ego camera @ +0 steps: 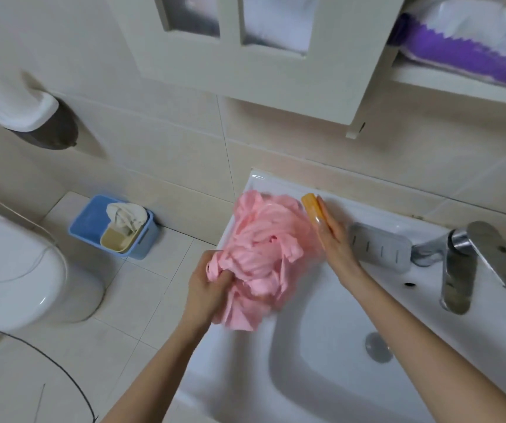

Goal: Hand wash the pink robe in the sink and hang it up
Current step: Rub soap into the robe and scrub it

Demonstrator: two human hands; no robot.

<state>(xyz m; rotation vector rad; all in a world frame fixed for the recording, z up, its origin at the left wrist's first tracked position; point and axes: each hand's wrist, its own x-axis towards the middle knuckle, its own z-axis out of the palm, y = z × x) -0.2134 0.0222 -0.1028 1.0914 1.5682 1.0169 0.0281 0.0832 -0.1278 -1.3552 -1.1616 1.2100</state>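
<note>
Head view: the pink robe [261, 248] lies bunched in a damp-looking heap on the rim of the white sink [316, 355], at the basin's 10 o'clock corner, with its lower folds hanging over the edge toward the bowl. The left hand [206, 288] sits at the robe's 8 o'clock side, its grip clenched around a wad of the pink cloth. The right hand [335, 242] is at the robe's 2 o'clock side, its grip grasping an orange bar [314, 209] between fingers and thumb; the bar's far end sticks out past the fingertips and lies against the cloth.

A grey soap dish [380, 248] rests on the sink ledge just at 3 o'clock of the right hand, and the chrome faucet [459, 270] stands beyond it. The round drain [378, 348] shows in the basin floor. On the tiled floor at 9 o'clock of the robe stands a blue basket [93, 218] holding a crumpled cloth, and the white toilet [16, 276] is further out the same way.
</note>
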